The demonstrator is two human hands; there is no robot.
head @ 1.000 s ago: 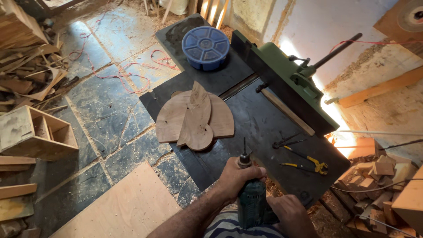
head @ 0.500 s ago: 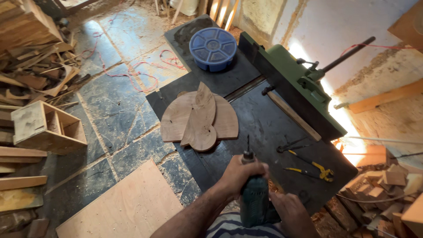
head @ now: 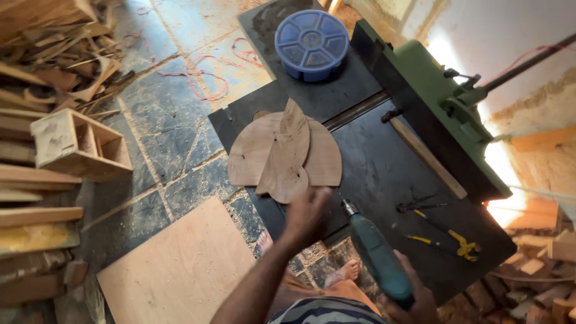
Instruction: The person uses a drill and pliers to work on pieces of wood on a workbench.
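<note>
Holding a teal power drill (head: 378,255) by its handle, the right hand (head: 411,297) sits at the lower edge of the view, its grip closed around the tool; the drill's chuck and bit point up and away towards the dark surface (head: 384,162) of the machine. The left hand (head: 309,213) reaches out over the near edge of that surface, blurred, fingers loose and closed on nothing, just beside the lower tip of the wooden pieces (head: 285,153). Those pieces are thin rounded boards, stacked and overlapping into a fan shape, lying flat near the surface's left edge. Behind them stands a round blue compartment box (head: 312,42). To the right lie yellow-handled pliers (head: 447,237) and a long wooden stick (head: 426,156) alongside the green machine body (head: 444,102). Bare feet (head: 342,273) show on the stone floor below. A plywood sheet (head: 180,264) lies on the floor to the left, with an open wooden box (head: 78,144) and scrap timber beyond it.
</note>
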